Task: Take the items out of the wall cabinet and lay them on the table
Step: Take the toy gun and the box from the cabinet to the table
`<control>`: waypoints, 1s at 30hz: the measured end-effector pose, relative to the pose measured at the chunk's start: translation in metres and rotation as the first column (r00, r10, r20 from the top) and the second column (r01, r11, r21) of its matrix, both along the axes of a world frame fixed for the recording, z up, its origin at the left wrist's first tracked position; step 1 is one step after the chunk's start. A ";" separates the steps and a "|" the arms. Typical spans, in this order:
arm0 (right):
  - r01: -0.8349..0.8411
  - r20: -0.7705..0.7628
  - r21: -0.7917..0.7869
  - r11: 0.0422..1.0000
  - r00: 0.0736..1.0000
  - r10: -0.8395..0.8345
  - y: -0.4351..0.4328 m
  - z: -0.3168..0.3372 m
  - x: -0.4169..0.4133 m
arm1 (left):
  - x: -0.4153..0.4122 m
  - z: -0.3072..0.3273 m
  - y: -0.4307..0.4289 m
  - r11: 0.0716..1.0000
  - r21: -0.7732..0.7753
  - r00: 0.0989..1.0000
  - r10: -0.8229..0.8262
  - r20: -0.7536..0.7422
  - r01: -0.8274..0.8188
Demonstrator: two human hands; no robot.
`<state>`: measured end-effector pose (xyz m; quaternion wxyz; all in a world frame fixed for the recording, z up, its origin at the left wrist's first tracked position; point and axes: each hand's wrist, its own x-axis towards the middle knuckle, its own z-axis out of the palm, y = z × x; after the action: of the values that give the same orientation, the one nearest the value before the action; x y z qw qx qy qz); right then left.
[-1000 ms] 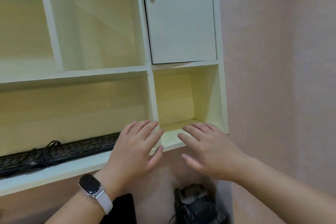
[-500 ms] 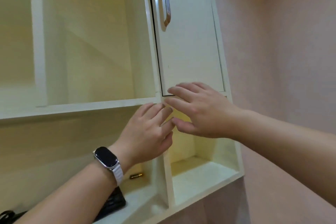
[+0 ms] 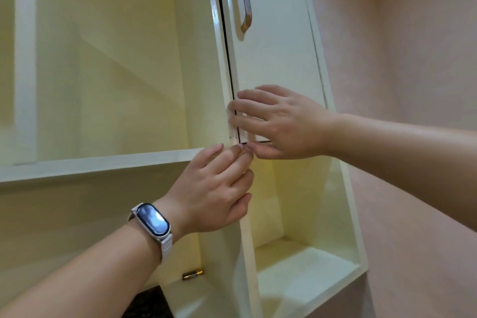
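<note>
A cream wall cabinet [image 3: 108, 162] fills the view, with open shelves and one closed door [image 3: 273, 54] carrying a metal handle [image 3: 244, 2]. My right hand [image 3: 281, 121] lies flat on the door's lower left corner, fingers spread over the door's edge. My left hand [image 3: 216, 188], with a watch on the wrist, reaches up just below it, fingertips at the door's bottom corner. Neither hand holds anything. A small battery [image 3: 192, 274] lies on the lower shelf, and a black keyboard's corner [image 3: 147, 303] shows beside my left forearm.
The small lower right compartment [image 3: 307, 266] holds nothing visible. A pink wall [image 3: 413, 85] runs along the cabinet's right side. The upper open compartment [image 3: 124, 72] shows no items.
Both hands rose from the lower shelf edge to the door's bottom left corner. The view tilted upward, so the keyboard slid almost out of sight and the battery came into view.
</note>
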<state>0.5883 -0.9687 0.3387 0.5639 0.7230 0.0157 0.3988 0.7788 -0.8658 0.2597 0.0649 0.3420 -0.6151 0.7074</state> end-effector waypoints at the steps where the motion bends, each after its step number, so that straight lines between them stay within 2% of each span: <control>1: -0.007 -0.014 -0.018 1.000 1.000 0.007 -0.004 0.002 -0.001 | 0.000 0.000 0.000 1.000 -0.004 1.000 0.005 0.004 -0.005; 12: -0.082 -0.095 -0.076 0.994 0.993 0.075 -0.011 0.014 -0.011 | -0.001 -0.002 -0.002 0.998 0.002 0.998 0.060 -0.020 -0.060; 16: -0.059 -0.158 -0.135 0.989 0.987 0.037 0.000 0.021 -0.018 | -0.007 -0.004 0.002 0.992 0.019 0.991 0.123 -0.052 -0.123; 23: -0.150 -0.170 -0.130 0.980 0.977 0.127 0.010 0.022 -0.048 | -0.052 -0.003 -0.001 0.971 0.019 0.945 0.234 -0.228 -0.236; 30: -0.258 -0.134 -0.112 0.960 0.961 0.243 0.003 0.020 -0.111 | -0.073 -0.002 -0.020 0.941 0.109 0.887 0.338 -0.314 -0.320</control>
<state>0.4778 -0.9655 0.3588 0.5521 0.6998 0.1664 0.4217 0.7063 -0.8859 0.2581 0.0362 0.5557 -0.5479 0.6243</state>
